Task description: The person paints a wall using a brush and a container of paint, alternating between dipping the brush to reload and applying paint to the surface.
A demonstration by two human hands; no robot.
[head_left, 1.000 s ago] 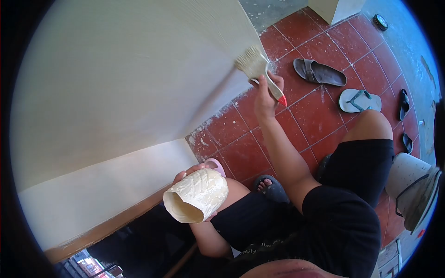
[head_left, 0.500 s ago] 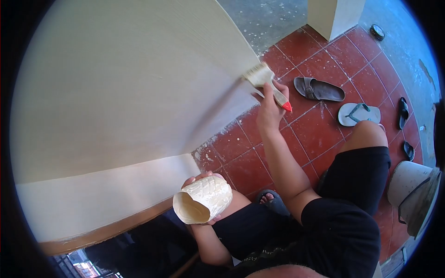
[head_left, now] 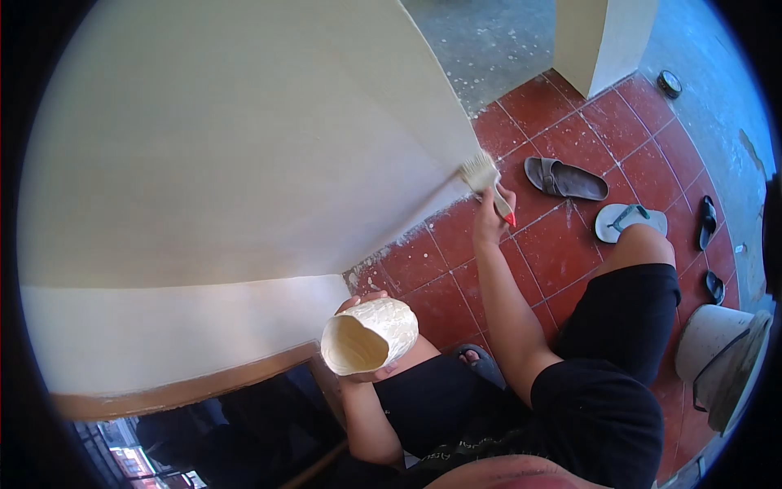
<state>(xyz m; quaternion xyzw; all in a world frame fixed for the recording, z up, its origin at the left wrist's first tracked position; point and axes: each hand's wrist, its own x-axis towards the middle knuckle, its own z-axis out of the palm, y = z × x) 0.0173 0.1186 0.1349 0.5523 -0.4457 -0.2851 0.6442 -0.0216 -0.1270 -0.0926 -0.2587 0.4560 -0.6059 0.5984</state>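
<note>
My right hand (head_left: pixel 492 218) is closed around the handle of a paintbrush (head_left: pixel 479 173). The brush is wide and cream-coloured with a red handle end, and its bristles are right at the lower edge of the cream wall (head_left: pixel 261 155), near the floor. In my left hand (head_left: pixel 362 303) is a paint container (head_left: pixel 397 324), crusted outside with dried cream paint. It is tilted, its mouth facing the lower left, and its inside is coated pale cream. The fingers wrap its far side and underside, partly hidden behind it.
Red floor tiles (head_left: pixel 414 262) carry white paint spots. A brown sandal (head_left: pixel 580 181), a white flip-flop (head_left: pixel 607 223) and dark footwear (head_left: pixel 707 222) lie to the right. Near my knee stands a white bucket (head_left: pixel 705 336). A square pillar (head_left: pixel 599 49) rises at the back.
My right hand and the paintbrush have moved down along the wall's edge, closer to the floor. The view has shifted slightly, and the container appears a little further right.
</note>
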